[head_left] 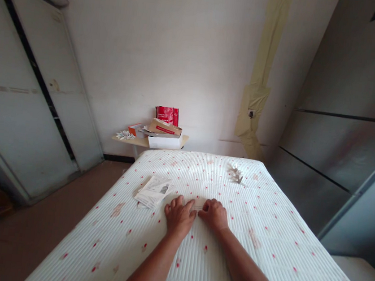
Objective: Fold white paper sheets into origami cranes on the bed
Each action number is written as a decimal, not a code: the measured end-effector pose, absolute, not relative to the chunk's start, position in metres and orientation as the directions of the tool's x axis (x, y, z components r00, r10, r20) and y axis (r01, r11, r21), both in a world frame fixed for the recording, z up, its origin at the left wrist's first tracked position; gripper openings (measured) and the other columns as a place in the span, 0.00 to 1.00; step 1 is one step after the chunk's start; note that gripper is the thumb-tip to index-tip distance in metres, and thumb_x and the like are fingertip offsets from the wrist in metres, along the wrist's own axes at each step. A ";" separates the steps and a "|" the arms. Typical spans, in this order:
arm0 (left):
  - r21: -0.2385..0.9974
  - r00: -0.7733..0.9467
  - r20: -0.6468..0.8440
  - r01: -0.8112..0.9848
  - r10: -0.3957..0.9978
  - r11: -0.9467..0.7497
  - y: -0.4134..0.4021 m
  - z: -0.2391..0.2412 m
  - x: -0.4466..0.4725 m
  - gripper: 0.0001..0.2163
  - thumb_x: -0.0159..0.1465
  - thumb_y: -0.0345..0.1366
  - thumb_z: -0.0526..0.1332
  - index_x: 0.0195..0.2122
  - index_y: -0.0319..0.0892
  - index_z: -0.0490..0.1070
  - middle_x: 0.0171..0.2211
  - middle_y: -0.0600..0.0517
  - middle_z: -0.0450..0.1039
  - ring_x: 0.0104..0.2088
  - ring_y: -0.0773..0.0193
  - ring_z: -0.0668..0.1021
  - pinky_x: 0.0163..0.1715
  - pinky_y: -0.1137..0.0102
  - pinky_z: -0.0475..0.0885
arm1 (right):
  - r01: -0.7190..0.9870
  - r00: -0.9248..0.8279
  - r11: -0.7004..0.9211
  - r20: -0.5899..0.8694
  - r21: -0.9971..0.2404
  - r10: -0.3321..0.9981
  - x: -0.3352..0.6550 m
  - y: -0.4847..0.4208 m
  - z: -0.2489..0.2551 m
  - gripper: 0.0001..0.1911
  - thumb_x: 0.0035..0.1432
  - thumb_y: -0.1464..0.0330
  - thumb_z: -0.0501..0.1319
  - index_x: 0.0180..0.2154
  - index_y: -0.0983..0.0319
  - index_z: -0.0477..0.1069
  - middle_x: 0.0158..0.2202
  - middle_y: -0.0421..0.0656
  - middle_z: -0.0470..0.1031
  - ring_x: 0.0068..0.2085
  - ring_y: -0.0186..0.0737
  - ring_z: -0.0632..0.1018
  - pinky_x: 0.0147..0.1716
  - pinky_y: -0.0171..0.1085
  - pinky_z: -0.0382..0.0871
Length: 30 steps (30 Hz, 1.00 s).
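Note:
A small pale sheet of paper (197,204) lies on the bed cover, between my two hands and partly hidden by them. My left hand (179,215) rests palm down on its left end, fingers spread and thumb toward the middle. At the right end, my right hand (215,216) has its fingers curled, the thumb and index finger pinching the paper's edge. Just left of my left hand is a loose stack of printed paper sheets (152,191), one with a dark picture on it. Farther off to the right, several folded paper pieces (237,174) sit in a small heap.
The bed (255,256) has a white ribbed cover with red spots. Behind its far edge, a small table (143,142) bears a white box (165,143), a red bag (167,115) and more folded paper (125,135). Cabinets stand left (20,90) and right (329,143).

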State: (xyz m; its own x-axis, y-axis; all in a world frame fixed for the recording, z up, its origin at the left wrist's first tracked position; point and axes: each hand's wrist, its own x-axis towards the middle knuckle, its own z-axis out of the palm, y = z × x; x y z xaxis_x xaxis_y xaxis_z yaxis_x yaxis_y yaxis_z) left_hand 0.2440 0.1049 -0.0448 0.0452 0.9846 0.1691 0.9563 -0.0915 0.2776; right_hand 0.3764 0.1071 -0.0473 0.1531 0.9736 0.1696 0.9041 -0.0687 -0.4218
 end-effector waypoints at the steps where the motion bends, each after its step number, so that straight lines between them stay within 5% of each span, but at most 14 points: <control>1: 0.264 0.052 0.161 0.960 0.986 -0.094 0.105 -0.045 0.244 0.16 0.57 0.43 0.55 0.48 0.62 0.66 0.54 0.52 0.60 0.53 0.55 0.62 0.51 0.56 0.54 | 0.900 0.149 -0.066 0.163 -0.431 0.975 0.378 0.107 -0.047 0.04 0.45 0.68 0.60 0.26 0.61 0.71 0.31 0.42 0.72 0.36 0.38 0.71 0.33 0.34 0.59; 10: 0.238 0.100 0.097 0.964 0.990 -0.121 0.108 -0.047 0.225 0.21 0.58 0.33 0.53 0.51 0.62 0.64 0.57 0.55 0.57 0.55 0.58 0.61 0.53 0.62 0.56 | 0.820 0.086 -0.027 0.077 -0.571 0.993 0.400 0.113 -0.048 0.13 0.42 0.80 0.55 0.27 0.61 0.74 0.32 0.40 0.75 0.34 0.34 0.74 0.32 0.29 0.62; 18: 0.219 0.098 0.097 0.969 0.990 -0.117 0.107 -0.049 0.226 0.22 0.58 0.31 0.52 0.52 0.60 0.63 0.58 0.55 0.57 0.55 0.58 0.61 0.53 0.62 0.56 | 0.815 0.151 -0.057 0.116 -0.577 0.982 0.403 0.111 -0.046 0.12 0.48 0.77 0.53 0.28 0.61 0.74 0.32 0.41 0.75 0.35 0.36 0.74 0.35 0.31 0.63; 24: 0.213 0.092 0.127 0.970 0.988 -0.117 0.106 -0.050 0.227 0.20 0.58 0.34 0.52 0.51 0.60 0.64 0.57 0.55 0.57 0.55 0.58 0.61 0.52 0.62 0.56 | 0.907 0.067 0.078 0.325 -0.414 0.943 0.373 0.103 -0.044 0.16 0.55 0.66 0.55 0.46 0.59 0.69 0.50 0.47 0.68 0.50 0.46 0.67 0.45 0.41 0.61; 30: 0.189 0.077 0.154 0.976 0.985 -0.106 0.104 -0.050 0.229 0.16 0.62 0.40 0.50 0.51 0.59 0.64 0.57 0.55 0.58 0.55 0.58 0.61 0.52 0.62 0.55 | 0.946 -0.149 0.201 0.209 -0.255 0.966 0.360 0.101 -0.058 0.24 0.60 0.59 0.50 0.57 0.54 0.57 0.61 0.44 0.55 0.61 0.52 0.53 0.55 0.56 0.44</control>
